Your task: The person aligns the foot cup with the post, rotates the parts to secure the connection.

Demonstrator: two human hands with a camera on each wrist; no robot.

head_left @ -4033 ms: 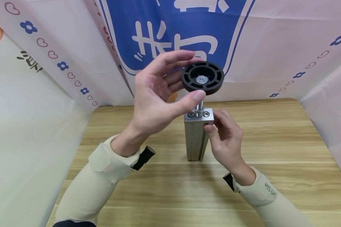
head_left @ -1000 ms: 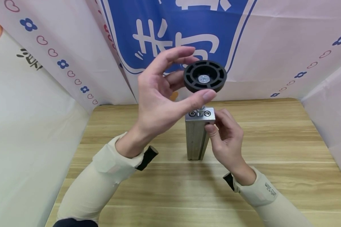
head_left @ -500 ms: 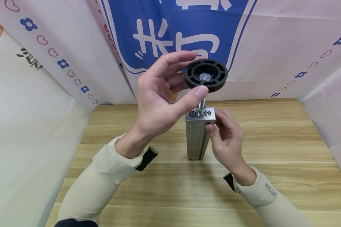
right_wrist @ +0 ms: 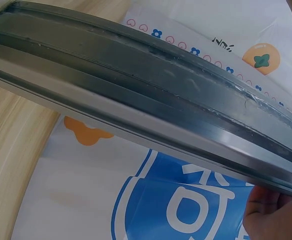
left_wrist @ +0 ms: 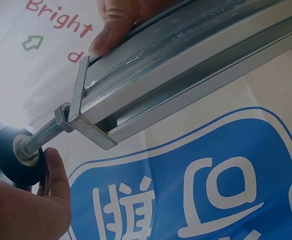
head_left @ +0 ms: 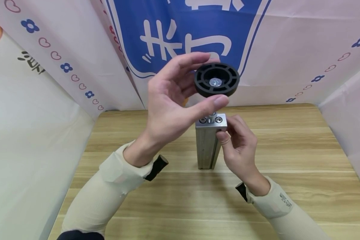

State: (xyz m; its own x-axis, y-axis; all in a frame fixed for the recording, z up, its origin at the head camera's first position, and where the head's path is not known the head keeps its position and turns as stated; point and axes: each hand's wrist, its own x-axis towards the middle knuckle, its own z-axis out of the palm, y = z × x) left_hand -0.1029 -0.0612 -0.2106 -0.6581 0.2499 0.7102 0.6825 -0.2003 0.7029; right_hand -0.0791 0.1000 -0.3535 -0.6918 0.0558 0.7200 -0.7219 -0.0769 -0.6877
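A silver aluminium profile (head_left: 205,146) stands upright on the table. Its top carries a metal end plate (head_left: 211,124) with two socket screws. Out of this plate rises a threaded stud (left_wrist: 43,135) with a hex nut (left_wrist: 62,118), clearest in the left wrist view. The stud bears a round black levelling foot (head_left: 216,80), with a screw head in its middle. My left hand (head_left: 174,103) holds the foot's rim, thumb in front and fingers behind. Just below the end plate, my right hand (head_left: 241,146) grips the profile; its fingertips are hidden behind it.
A wood-grain table (head_left: 168,200) lies beneath the profile. Behind it hangs a printed cloth (head_left: 288,66) with a blue sign, and a pale cloth wall (head_left: 24,133) stands at the left. Both wrists wear cream bands with small black cameras.
My left thumb has slid right along the foot's rim since half a second ago and now hides most of the stud. The hand sits slightly further right than at first. My right hand keeps its place.
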